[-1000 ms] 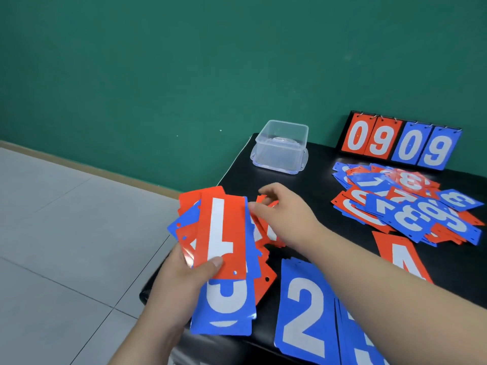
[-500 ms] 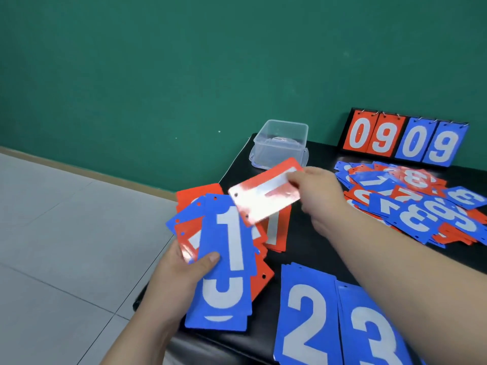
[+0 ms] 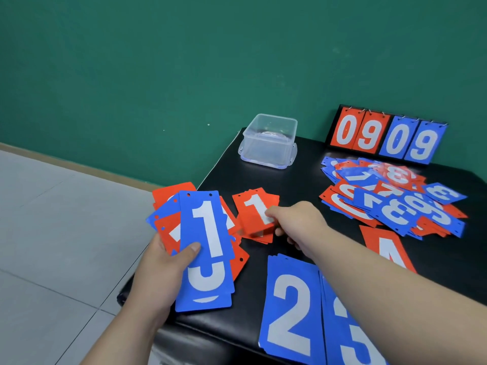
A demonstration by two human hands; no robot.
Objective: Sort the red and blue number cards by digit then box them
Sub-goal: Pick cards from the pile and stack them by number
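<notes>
Lying on top of a small red pile [image 3: 259, 233] near the left side of the tabletop [image 3: 303, 177], the red 1 [image 3: 253, 209] shows its digit upright to the person. The right hand [image 3: 297, 225] pinches this card at its right edge: one fingertip is on the face, and the other fingers are curled beside and under the edge. The near edge of the card looks blurred, so I cannot tell if it lies fully flat.

Just left of the pile, the left hand [image 3: 158, 270] grips a fan [image 3: 210, 283] of red and blue cards, with the thumb pressed on the front. A blue 1 [image 3: 208, 233] is the front card of it. The fan hangs partly over the edge of the tabletop.

Near the person lie a blue 2 [image 3: 290, 306] and, touching it on the right, a blue 3 [image 3: 347, 325] that the right arm partly hides. A red 4 [image 3: 387, 248] lies further right. Behind it there is a mixed heap [image 3: 395, 204] of red and blue cards. At the far edge stand a clear box [image 3: 268, 140] and a scoreboard [image 3: 384, 135] reading 0909, in front of a green wall [image 3: 184, 75].
</notes>
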